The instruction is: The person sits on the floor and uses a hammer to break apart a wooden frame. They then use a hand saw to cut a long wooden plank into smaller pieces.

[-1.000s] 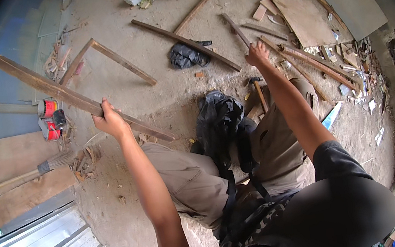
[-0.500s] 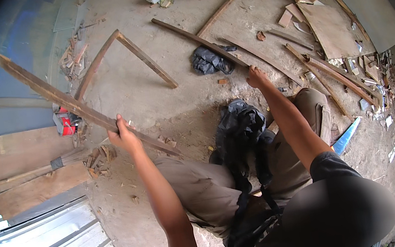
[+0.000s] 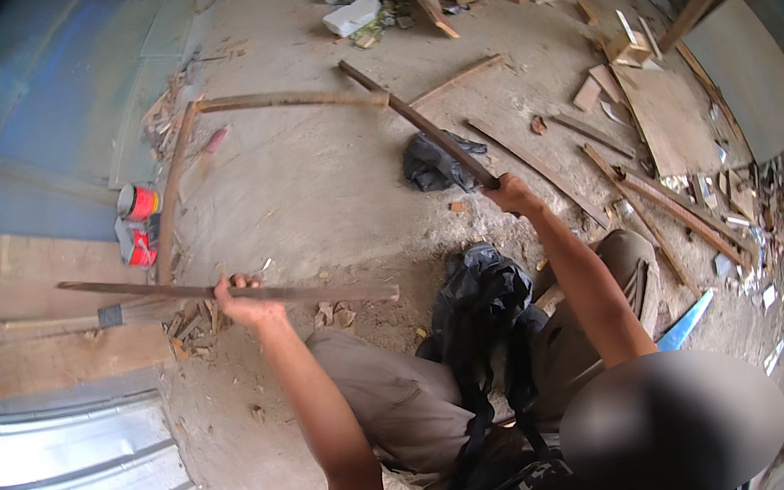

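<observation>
My left hand [image 3: 250, 301] is closed around a wooden strip [image 3: 329, 294], which lies nearly level across my left knee's far side. Beyond it, a second strip [image 3: 173, 196] runs away from me and meets a lighter strip [image 3: 292, 102] at a far-left corner. That lighter strip reaches right to a dark wooden strip [image 3: 426, 128], whose near end my right hand [image 3: 511, 195] grips. Together the strips outline a rough four-sided frame; whether each corner is fastened I cannot tell. A black plastic bag [image 3: 440, 160] lies under the dark strip.
Another black bag [image 3: 480, 288] sits between my knees. A blue saw blade [image 3: 686, 322] lies by my right leg. Loose strips [image 3: 542, 169] and a plywood panel [image 3: 669, 111] cover the right side. Red cans [image 3: 138, 202] stand left, and pale blocks [image 3: 352, 16] lie far off.
The left strip has swung from steeply slanted to nearly level. The angled pair of strips has turned, and its free end now meets the dark strip. My right hand has dropped slightly nearer.
</observation>
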